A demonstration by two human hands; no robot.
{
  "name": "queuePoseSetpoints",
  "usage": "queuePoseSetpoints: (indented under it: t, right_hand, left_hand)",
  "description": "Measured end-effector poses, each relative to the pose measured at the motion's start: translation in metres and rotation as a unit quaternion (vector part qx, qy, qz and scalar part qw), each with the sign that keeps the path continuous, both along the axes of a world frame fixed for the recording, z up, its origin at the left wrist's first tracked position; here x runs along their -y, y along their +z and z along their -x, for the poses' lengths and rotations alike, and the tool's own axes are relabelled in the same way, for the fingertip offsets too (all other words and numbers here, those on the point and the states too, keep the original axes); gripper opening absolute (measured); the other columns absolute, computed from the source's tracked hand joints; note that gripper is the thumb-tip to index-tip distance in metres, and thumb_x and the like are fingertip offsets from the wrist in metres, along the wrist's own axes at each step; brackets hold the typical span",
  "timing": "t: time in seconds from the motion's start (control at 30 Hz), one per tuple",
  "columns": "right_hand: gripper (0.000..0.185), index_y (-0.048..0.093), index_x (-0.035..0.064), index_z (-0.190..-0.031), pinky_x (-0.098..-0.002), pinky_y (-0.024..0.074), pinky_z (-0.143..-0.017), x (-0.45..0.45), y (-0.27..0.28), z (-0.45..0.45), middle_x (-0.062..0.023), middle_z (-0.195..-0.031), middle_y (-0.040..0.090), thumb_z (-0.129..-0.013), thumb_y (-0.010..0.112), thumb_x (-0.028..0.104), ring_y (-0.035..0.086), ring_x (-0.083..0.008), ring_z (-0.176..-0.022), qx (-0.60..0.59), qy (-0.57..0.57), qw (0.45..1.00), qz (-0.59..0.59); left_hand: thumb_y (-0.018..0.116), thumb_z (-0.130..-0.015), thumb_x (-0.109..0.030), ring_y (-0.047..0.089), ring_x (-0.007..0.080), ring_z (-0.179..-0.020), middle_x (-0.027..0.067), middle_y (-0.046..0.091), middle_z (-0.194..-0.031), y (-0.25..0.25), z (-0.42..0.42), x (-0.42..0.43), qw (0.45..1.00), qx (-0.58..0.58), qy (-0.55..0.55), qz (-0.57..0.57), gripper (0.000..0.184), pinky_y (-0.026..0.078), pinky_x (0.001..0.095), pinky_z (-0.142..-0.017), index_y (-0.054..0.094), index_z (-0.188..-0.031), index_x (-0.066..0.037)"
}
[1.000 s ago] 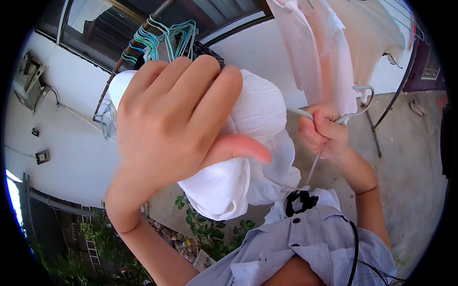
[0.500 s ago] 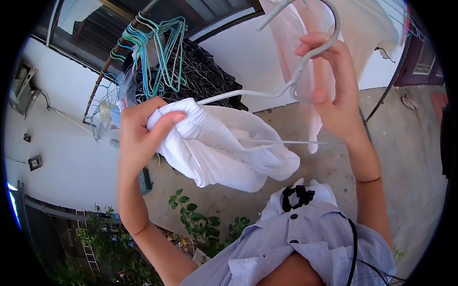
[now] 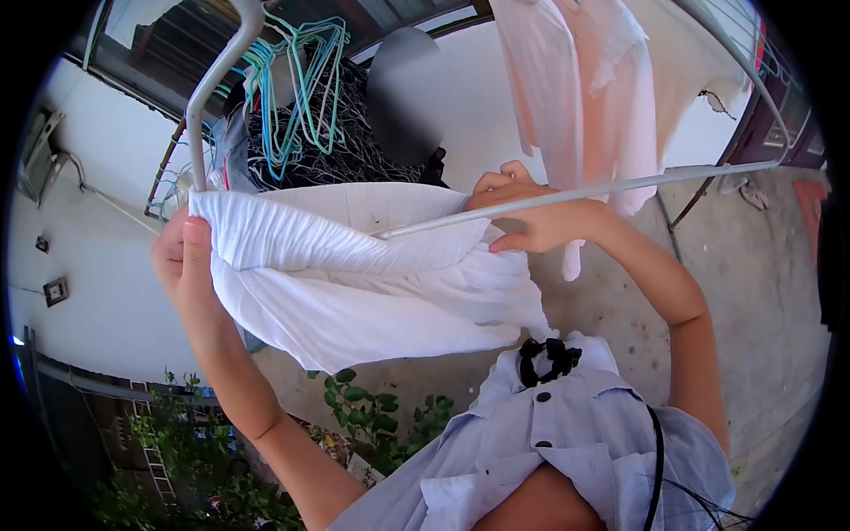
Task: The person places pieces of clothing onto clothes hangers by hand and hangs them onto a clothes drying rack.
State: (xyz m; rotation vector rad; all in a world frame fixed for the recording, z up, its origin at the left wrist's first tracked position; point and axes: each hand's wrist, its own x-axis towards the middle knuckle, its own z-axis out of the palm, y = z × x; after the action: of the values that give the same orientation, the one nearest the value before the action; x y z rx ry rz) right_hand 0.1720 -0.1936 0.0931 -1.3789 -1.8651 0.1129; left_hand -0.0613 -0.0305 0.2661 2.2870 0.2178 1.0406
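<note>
A white garment point(image 3: 354, 301) with a gathered waistband hangs stretched between my hands. My left hand point(image 3: 184, 252) is closed on its left end, thumb in front of the band. A large white hanger point(image 3: 611, 188) is close to the camera; one bar runs into the garment's opening, and another part rises at the upper left beside my left hand. At the garment's right end my right hand point(image 3: 522, 212) has its fingers curled at the waistband, under the hanger's bar. Part of its grip is hidden.
Blue and green hangers point(image 3: 297, 97) and black patterned clothing point(image 3: 354, 133) hang at the upper left. A pale pink garment point(image 3: 611, 106) hangs at the upper right. Green plants point(image 3: 363, 407) stand below, and a shoe point(image 3: 754, 195) lies on the floor at right.
The white garment is spread wider, and my left hand has moved left and down. My right hand has left the hanger's hook area for the garment's right end. The hanger has turned and come nearer.
</note>
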Motion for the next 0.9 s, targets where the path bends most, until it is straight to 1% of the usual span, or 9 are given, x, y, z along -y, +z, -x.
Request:
queuePoseSetpoints:
  t: [0.07,0.13,0.17,0.23,0.3,0.37,0.47,0.57,0.9]
  right_hand:
    - [0.031,0.054,0.0084,-0.096,-0.0378,0.0249,-0.082,0.002,0.007,-0.009,-0.0087,-0.091,0.050,-0.066,0.062,0.016,0.043,-0.0218,-0.093,0.066,0.059,0.996,-0.004]
    - [0.020,0.056,0.0061,-0.081,-0.0397,0.0239,-0.082,0.017,0.023,-0.024,-0.0047,-0.083,0.052,-0.068,0.060,0.020,0.045,-0.0199,-0.089,0.168,0.027,0.985,-0.030]
    - [0.020,0.056,0.0061,-0.081,-0.0397,0.0239,-0.082,0.019,0.028,-0.026,-0.0047,-0.083,0.052,-0.068,0.060,0.020,0.045,-0.0199,-0.089,0.165,0.030,0.985,-0.027]
    - [0.018,0.051,0.0061,-0.067,-0.0392,0.0222,-0.085,0.025,0.038,-0.033,-0.0023,-0.074,0.051,-0.077,0.051,0.021,0.044,-0.0180,-0.085,0.195,-0.015,0.973,-0.126]
    - [0.018,0.050,0.0066,-0.066,-0.0384,0.0229,-0.084,0.031,0.048,-0.044,-0.0013,-0.072,0.050,-0.076,0.051,0.021,0.045,-0.0180,-0.084,0.231,-0.017,0.966,-0.114]
    - [0.018,0.049,0.0070,-0.064,-0.0376,0.0236,-0.083,0.039,0.060,-0.049,-0.0003,-0.070,0.049,-0.076,0.052,0.021,0.045,-0.0180,-0.083,0.270,-0.016,0.957,-0.103]
    - [0.018,0.049,0.0072,-0.062,-0.0362,0.0246,-0.079,0.043,0.074,-0.047,-0.0003,-0.069,0.049,-0.073,0.053,0.020,0.045,-0.0179,-0.082,0.319,-0.015,0.942,-0.102]
    - [0.016,0.049,0.0070,-0.062,-0.0361,0.0245,-0.076,0.049,0.081,-0.040,-0.0013,-0.069,0.048,-0.071,0.055,0.019,0.045,-0.0178,-0.081,0.347,-0.021,0.933,-0.097]
    - [0.008,0.051,0.0065,-0.062,-0.0390,0.0219,-0.074,0.071,0.104,-0.036,-0.0014,-0.072,0.052,-0.065,0.052,0.014,0.046,-0.0212,-0.080,0.375,-0.033,0.925,-0.058]
  left_hand:
    - [0.050,-0.081,-0.031,0.050,0.0094,-0.067,0.0050,0.055,-0.073,-0.011,0.029,-0.025,0.998,0.029,0.016,0.057,0.038,0.037,0.0198,-0.061,0.055,-0.084,0.006]
    - [0.050,-0.081,-0.032,0.049,0.0092,-0.065,0.0042,0.054,-0.071,-0.027,0.049,-0.037,0.995,0.042,0.062,0.060,0.038,0.037,0.0195,-0.059,0.054,-0.081,0.006]
    - [0.051,-0.080,-0.033,0.048,0.0090,-0.063,0.0034,0.053,-0.069,-0.034,0.060,-0.040,0.992,0.048,0.103,0.060,0.038,0.036,0.0192,-0.057,0.054,-0.077,0.005]
    - [0.050,-0.081,-0.032,0.045,0.0079,-0.061,0.0015,0.050,-0.066,-0.047,0.077,-0.041,0.992,0.045,0.109,0.044,0.037,0.034,0.0191,-0.054,0.051,-0.074,0.005]
    - [0.049,-0.082,-0.031,0.042,0.0068,-0.059,-0.0003,0.047,-0.063,-0.057,0.093,-0.044,0.992,0.043,0.113,0.030,0.037,0.032,0.0191,-0.052,0.049,-0.070,0.004]
    - [0.045,-0.083,-0.028,0.032,0.0051,-0.054,-0.0039,0.038,-0.058,-0.065,0.106,-0.049,0.971,0.002,0.217,-0.102,0.035,0.025,0.0210,-0.046,0.044,-0.066,0.002]
    - [0.042,-0.084,-0.024,0.027,0.0049,-0.053,-0.0048,0.034,-0.055,-0.071,0.118,-0.054,0.949,-0.005,0.274,-0.155,0.032,0.021,0.0224,-0.045,0.043,-0.065,0.001]
    - [0.042,-0.085,-0.022,0.025,0.0045,-0.052,-0.0054,0.031,-0.053,-0.073,0.105,-0.047,0.932,0.030,0.329,-0.151,0.031,0.019,0.0223,-0.044,0.041,-0.063,0.000]
    - [0.042,-0.086,-0.023,0.025,0.0039,-0.054,-0.0050,0.031,-0.055,-0.078,0.098,-0.044,0.925,0.099,0.342,-0.130,0.032,0.020,0.0200,-0.046,0.039,-0.063,-0.001]
